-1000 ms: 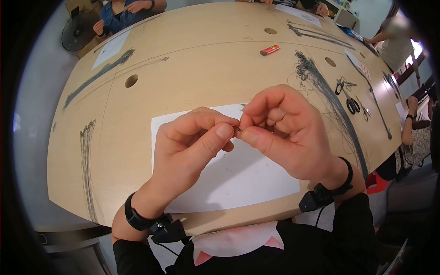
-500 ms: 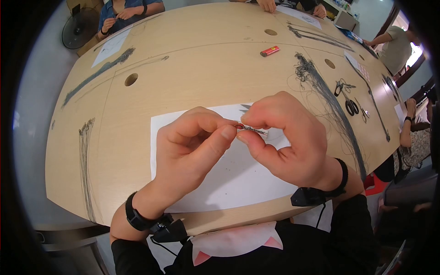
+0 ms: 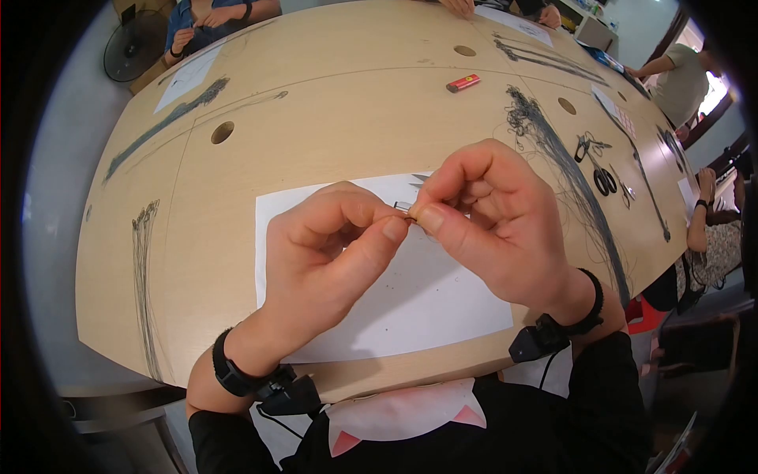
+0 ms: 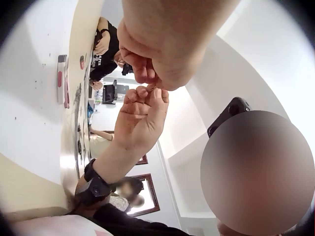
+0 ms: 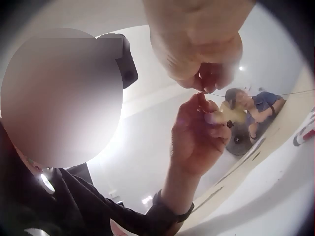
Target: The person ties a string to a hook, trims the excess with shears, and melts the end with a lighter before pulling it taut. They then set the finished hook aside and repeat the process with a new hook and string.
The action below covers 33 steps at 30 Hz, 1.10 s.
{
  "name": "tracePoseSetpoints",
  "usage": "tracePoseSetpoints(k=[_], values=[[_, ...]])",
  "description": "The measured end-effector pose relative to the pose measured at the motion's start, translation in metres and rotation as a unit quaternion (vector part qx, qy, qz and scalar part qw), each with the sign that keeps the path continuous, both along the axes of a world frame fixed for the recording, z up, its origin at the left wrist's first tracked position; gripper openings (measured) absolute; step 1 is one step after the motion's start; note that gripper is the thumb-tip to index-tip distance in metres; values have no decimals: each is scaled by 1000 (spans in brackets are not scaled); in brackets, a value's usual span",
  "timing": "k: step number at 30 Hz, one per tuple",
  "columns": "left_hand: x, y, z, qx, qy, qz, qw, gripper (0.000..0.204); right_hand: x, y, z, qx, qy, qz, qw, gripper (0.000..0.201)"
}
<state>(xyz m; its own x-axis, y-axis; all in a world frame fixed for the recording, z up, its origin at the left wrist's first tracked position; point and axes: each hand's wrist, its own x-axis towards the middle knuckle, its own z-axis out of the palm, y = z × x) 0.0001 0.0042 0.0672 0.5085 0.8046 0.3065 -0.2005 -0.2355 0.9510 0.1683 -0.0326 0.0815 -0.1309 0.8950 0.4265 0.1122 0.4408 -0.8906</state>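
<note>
So both hands are locked onto one tiny piece here: the left hand (image 3: 328, 253) pinches it between thumb and index finger, and the right hand (image 3: 501, 225) does the same just beside it, fingertips practically touching. My guess is that the two-sided pinch keeps something that fiddly steady. It's all held up above the white sheet (image 3: 442, 316), which probably makes small stuff easier to spot; there are dark specks (image 3: 437, 290) on it already. Taking the fingertips as the clock centre, the curly-ended thread bundle (image 3: 570, 174) sits between 2 and 3 o'clock and the scissors (image 3: 606, 182) at 3, likely parked there for an easy right-hand grab. The smaller looped bundle (image 3: 143, 276) is between 8 and 9, and a red lighter-looking thing (image 3: 463, 83) is near 1, out of the way. As for the thin strand (image 3: 410, 220) itself: just a sliver shows, dark and brownish, seemingly wiry. Fingers cover the rest, so I can't tell its full shape.
</note>
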Motion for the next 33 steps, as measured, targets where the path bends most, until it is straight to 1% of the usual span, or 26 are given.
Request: tracePoseSetpoints(k=[1,3,5,7,8,10,11,13,14,15,16,17,19,21,23,25,26,28,29,31,33], values=[[0,1,0,0,0,1,1000,1,0,0,2,-57,28,19,998,17],[-1,1,-1,-21,-15,-8,1000,0,1,-3,6,-67,23,11,997,17],[-1,2,-2,-17,-14,-8,1000,0,2,-2,6,-78,17,1,997,16],[-1,3,-2,-14,-13,-8,1000,0,4,2,2,25,-37,16,999,18],[-1,3,-3,-11,-13,-12,1000,0,3,2,0,24,-37,16,999,18],[-1,4,-4,-8,-12,-15,1000,1,-1,2,-4,54,-74,-27,995,15],[-1,4,-5,-1,-9,-16,1000,1,-1,2,-5,54,-74,-27,995,15],[1,2,-3,5,-6,-17,1000,2,-2,4,-8,130,-86,-50,986,17],[4,-2,1,-37,-36,-12,999,3,-3,4,-9,131,-86,-50,986,17],[7,-4,3,-78,-66,-7,995,4,-5,5,-9,131,-22,-60,989,18],[9,-5,1,-77,-66,-7,995,4,-5,6,-9,130,42,-70,988,19],[10,-6,-3,-76,-53,-18,996,5,-3,5,-8,131,41,-70,988,19],[10,-6,-8,-73,-40,-28,996,6,3,3,-4,94,-9,-9,995,27],[9,-5,-12,-121,-50,-79,988,6,3,4,-6,85,-30,-2,996,28],[9,-6,-11,-134,-57,-72,987,7,2,3,-5,77,-51,5,996,30],[10,-6,-11,-158,-57,-80,983,8,2,1,-2,28,-25,11,999,28],[10,-5,-12,-158,-57,-80,983,8,2,1,-3,29,-25,11,999,28],[10,-5,-14,-161,-36,-64,984,10,3,2,-4,-15,6,22,1000,26],[10,-5,-13,-160,-36,-64,984,10,1,3,-5,-15,6,23,1000,26],[9,-4,-12,-185,-21,-66,980,12,-3,5,-9,-14,86,-19,996,19],[9,-5,-12,-200,-28,-66,977,12,-3,5,-7,-16,81,-17,996,18]])
